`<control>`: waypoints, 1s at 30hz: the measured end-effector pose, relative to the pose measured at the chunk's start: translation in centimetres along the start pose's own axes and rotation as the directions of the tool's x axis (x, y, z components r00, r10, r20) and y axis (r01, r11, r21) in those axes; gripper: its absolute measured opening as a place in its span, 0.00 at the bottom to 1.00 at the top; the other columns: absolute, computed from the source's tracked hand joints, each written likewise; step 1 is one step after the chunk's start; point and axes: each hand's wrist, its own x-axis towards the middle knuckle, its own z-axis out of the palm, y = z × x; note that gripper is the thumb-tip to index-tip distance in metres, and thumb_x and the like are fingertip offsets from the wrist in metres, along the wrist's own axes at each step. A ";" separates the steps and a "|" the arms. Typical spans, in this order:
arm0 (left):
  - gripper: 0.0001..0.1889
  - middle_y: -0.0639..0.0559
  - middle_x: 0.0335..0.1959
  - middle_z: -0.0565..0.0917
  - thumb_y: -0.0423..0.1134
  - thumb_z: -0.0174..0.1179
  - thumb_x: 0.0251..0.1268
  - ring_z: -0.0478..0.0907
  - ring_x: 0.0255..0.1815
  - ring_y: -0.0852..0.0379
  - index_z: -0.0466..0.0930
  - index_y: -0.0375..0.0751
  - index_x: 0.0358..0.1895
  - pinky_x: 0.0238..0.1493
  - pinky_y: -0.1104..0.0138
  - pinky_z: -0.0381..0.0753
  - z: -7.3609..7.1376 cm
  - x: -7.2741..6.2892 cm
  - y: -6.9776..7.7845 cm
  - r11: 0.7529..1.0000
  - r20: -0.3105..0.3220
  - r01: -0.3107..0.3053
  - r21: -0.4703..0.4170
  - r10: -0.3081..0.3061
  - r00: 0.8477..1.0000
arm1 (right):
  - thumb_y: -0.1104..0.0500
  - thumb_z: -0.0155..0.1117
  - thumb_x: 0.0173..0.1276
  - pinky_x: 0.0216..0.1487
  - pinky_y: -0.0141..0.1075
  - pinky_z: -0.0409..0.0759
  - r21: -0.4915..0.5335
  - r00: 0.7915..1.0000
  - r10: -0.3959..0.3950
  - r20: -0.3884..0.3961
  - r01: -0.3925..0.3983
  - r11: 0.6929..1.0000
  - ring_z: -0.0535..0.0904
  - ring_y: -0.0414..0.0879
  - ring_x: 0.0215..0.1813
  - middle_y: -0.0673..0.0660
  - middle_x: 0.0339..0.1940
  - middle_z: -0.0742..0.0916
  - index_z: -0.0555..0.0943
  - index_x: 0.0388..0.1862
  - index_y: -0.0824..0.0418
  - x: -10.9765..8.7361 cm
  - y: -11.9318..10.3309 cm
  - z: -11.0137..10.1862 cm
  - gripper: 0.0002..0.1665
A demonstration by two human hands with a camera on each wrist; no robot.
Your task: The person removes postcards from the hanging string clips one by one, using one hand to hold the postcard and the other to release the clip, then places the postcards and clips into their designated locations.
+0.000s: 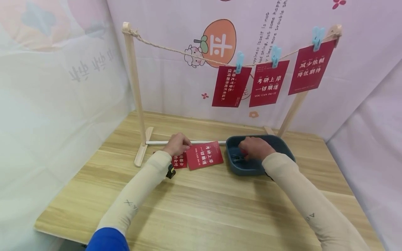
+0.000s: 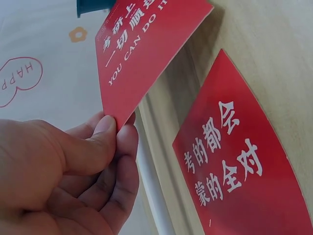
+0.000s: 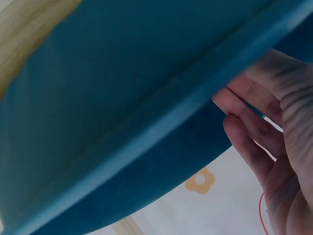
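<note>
My left hand [image 1: 178, 144] pinches a red card [image 1: 205, 155] by one corner between thumb and fingertips. The left wrist view shows this card [image 2: 146, 46] tilted up off the table, with white lettering that includes "YOU CAN DO IT". A second red card [image 2: 234, 161] lies on the table beside the hand, partly covered in the head view. My right hand [image 1: 255, 148] reaches down into a dark blue basin [image 1: 245, 172]. Small clips [image 1: 237, 158] show dimly inside it, near the fingers. The basin's rim hides the thumb and index tip in the right wrist view, so any grip is unclear.
A wooden stand [image 1: 133, 80] carries a sagging twine line [image 1: 163, 46]. Three red cards hang from it on light blue clothespins [image 1: 239, 62], towards the right. A white rod [image 1: 157, 142] runs low between the posts, behind the basin. Printed cloth hangs behind.
</note>
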 end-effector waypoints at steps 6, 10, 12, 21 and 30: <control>0.10 0.38 0.55 0.90 0.25 0.64 0.71 0.88 0.55 0.43 0.91 0.34 0.50 0.57 0.56 0.89 0.6 0.4 0.1 0.999 -0.010 -0.026 0.026 0.026 1.000 | 0.57 0.85 0.58 0.49 0.44 0.91 -0.045 1.000 0.007 0.026 -0.006 0.999 0.82 0.43 0.32 0.52 0.32 0.90 0.87 0.39 0.57 0.6 -0.3 0.3 0.14; 0.10 0.38 0.55 0.90 0.24 0.64 0.71 0.87 0.57 0.42 0.91 0.34 0.48 0.59 0.55 0.88 1.1 0.5 0.4 0.998 -0.005 -0.036 0.056 0.037 0.999 | 0.58 0.84 0.59 0.48 0.44 0.91 -0.062 1.000 -0.003 0.025 0.005 0.998 0.83 0.45 0.32 0.53 0.32 0.90 0.87 0.39 0.57 0.8 -0.5 0.5 0.13; 0.10 0.39 0.55 0.90 0.24 0.64 0.70 0.86 0.59 0.41 0.91 0.35 0.48 0.62 0.54 0.87 1.4 0.5 0.6 0.996 -0.002 -0.040 0.078 0.040 0.999 | 0.59 0.84 0.60 0.49 0.45 0.91 -0.064 1.000 0.003 0.031 -0.001 0.998 0.83 0.45 0.33 0.54 0.33 0.90 0.87 0.39 0.57 0.8 -0.6 0.6 0.13; 0.10 0.39 0.54 0.91 0.26 0.64 0.71 0.86 0.60 0.41 0.91 0.35 0.50 0.64 0.54 0.86 2.5 0.2 1.2 0.994 -0.003 -0.022 0.106 0.022 1.000 | 0.58 0.83 0.61 0.50 0.44 0.91 -0.082 1.000 0.006 0.017 -0.005 0.997 0.83 0.45 0.34 0.54 0.34 0.91 0.87 0.40 0.57 0.6 -0.8 1.3 0.12; 0.09 0.39 0.52 0.91 0.28 0.64 0.73 0.89 0.55 0.43 0.91 0.36 0.49 0.61 0.55 0.88 2.9 1.1 1.0 0.987 -0.031 -0.010 0.160 0.015 0.999 | 0.56 0.83 0.62 0.49 0.44 0.91 -0.096 0.999 0.019 0.032 -0.016 0.995 0.84 0.44 0.33 0.53 0.33 0.90 0.88 0.39 0.56 0.9 -0.8 1.4 0.12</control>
